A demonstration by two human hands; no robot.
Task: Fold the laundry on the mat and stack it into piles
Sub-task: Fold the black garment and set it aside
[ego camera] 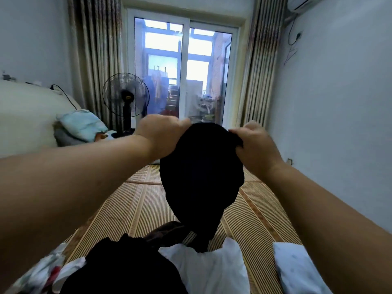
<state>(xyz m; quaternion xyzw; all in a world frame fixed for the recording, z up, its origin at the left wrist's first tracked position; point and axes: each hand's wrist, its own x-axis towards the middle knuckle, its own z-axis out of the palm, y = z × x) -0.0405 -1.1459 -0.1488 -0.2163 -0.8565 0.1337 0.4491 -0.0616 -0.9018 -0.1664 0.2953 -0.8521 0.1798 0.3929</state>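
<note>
Black cloth is what both hands carry: our left hand has its fingers curled round one upper corner of the black garment, and our right hand pinches the opposite upper corner between thumb and fingers. We hold the two grips close together and raised in front of us, so that the garment hangs free by its own weight; this lets the fabric drop straight and shows its outline before any fold is made. Its lower end tapers down toward the unsorted laundry below, and we cannot tell whether it touches that laundry or merely overlaps it in view. Under the garment lies the woven mat, whose bare striped middle we judge to be the working surface for laying the piece flat. Nearest us on the mat sit a dark heap and a white garment just beside it, with a patterned cloth at the lower left, all unfolded. A pale blue piece rests apart at the right, apparently folded and likely the start of a pile. Farther out, a fan stands beside the glass door. We judge the task to be at an early stage.
</note>
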